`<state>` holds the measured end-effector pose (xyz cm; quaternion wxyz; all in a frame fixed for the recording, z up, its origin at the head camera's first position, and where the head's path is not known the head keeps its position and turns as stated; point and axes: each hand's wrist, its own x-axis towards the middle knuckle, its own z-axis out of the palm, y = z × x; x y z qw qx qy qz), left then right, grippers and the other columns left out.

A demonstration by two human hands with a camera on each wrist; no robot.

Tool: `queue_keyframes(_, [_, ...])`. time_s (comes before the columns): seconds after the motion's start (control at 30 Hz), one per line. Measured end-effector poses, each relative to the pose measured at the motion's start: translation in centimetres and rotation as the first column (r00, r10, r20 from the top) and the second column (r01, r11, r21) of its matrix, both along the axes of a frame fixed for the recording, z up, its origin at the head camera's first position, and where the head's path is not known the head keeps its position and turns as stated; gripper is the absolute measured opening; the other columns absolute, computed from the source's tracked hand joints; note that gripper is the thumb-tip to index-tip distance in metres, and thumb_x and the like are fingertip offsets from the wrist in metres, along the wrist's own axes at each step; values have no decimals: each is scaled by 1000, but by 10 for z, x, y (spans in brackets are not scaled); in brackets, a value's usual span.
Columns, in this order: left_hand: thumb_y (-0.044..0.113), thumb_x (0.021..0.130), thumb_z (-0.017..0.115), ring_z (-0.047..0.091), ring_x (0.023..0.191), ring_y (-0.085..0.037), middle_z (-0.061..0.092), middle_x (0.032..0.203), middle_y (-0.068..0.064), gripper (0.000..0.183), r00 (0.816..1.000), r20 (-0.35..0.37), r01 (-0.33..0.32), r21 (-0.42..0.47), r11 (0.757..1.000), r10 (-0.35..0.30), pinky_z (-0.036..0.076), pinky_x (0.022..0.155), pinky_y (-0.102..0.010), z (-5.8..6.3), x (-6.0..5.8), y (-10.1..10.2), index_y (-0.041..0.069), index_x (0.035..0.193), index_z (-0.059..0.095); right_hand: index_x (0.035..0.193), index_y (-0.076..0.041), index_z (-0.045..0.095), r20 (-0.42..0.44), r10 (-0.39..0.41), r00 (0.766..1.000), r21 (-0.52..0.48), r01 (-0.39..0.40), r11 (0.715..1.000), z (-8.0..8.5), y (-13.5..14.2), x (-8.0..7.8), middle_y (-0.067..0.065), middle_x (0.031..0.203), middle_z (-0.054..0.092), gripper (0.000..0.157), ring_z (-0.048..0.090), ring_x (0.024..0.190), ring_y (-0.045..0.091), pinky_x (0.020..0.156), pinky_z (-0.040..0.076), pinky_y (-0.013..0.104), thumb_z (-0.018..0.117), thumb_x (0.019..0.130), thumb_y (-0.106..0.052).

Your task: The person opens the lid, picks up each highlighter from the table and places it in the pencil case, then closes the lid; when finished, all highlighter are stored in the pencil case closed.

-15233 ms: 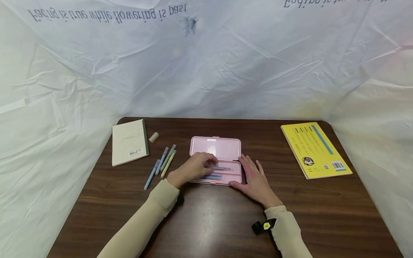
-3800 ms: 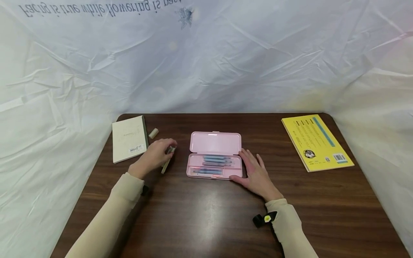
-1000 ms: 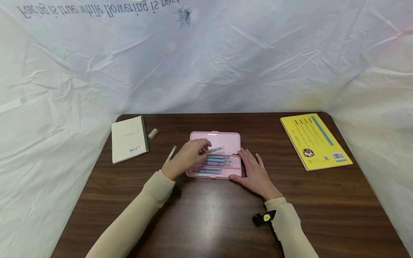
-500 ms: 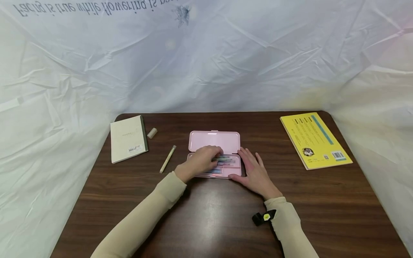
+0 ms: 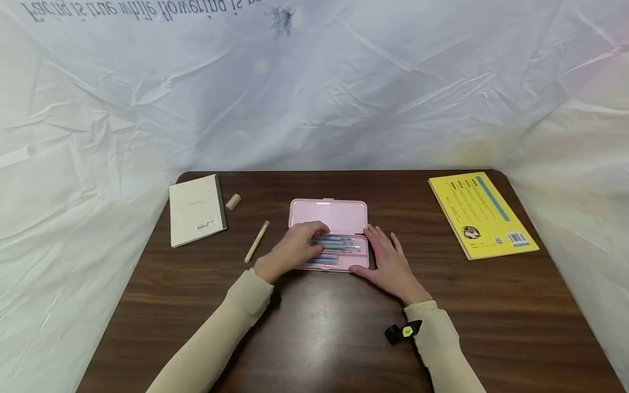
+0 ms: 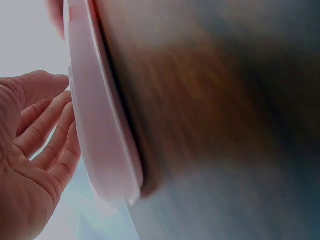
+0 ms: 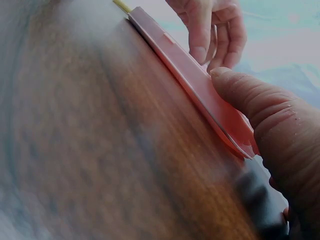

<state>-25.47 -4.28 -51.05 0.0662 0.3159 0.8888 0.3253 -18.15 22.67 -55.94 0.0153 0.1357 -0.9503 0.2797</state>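
Observation:
A pink pencil case [image 5: 354, 263] lies with its lid [image 5: 328, 214] folded back, several blue, green and pale pens [image 5: 339, 244] in its tray. My left hand [image 5: 294, 246] hovers over the tray's left half, fingers loosely bent, thumb and fingertips at the pens; it covers part of them. In the left wrist view that hand's fingertips pass behind the case wall [image 6: 100, 115]. My right hand [image 5: 390, 270] rests against the case's right end, thumb at the front corner and straight fingers along the side. On the table, left of the case, lies a yellow pen [image 5: 257, 241].
A cream notebook [image 5: 196, 210] lies at the table's back left, beside a small beige cylinder [image 5: 233, 201]. At the right is a yellow book [image 5: 484, 215]. White sheeting [image 5: 314, 109] hangs behind and at both sides of the dark wooden table [image 5: 334, 338].
The greenish pen that my left hand held above the case now lies among the others, and that hand has drawn slightly left. Earlier, several pens lay left of the case. The right hand stays.

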Motion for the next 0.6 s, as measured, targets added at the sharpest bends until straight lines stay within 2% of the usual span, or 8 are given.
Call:
queue_keyframes(0.17, [5,93,77,66,97,-17,74,108,-3,29,997,56,-64,75,995,60,57,89,-39,3,2,-17,9,121,71,162,-7,36,-1,-1,1000,-4,1,1000,0,-1,0,19,168,35,103,25,159,36,127,5,60,78,87,-63])
queue_keyframes(0.33, [8,95,77,65,92,-20,73,105,-3,29,987,102,-138,153,979,123,59,84,-39,8,5,-38,9,123,71,161,-6,37,-22,0,1000,9,1,1000,-1,0,0,21,168,35,103,26,158,38,126,7,62,78,86,-62])
queue_keyframes(0.6, [8,94,80,65,98,-21,73,111,-4,33,962,100,-268,155,951,254,57,92,-43,-1,4,-74,12,125,70,161,-6,37,-26,-1,1000,6,1,1000,-1,-1,0,20,168,35,103,27,158,38,127,7,60,79,85,-61])
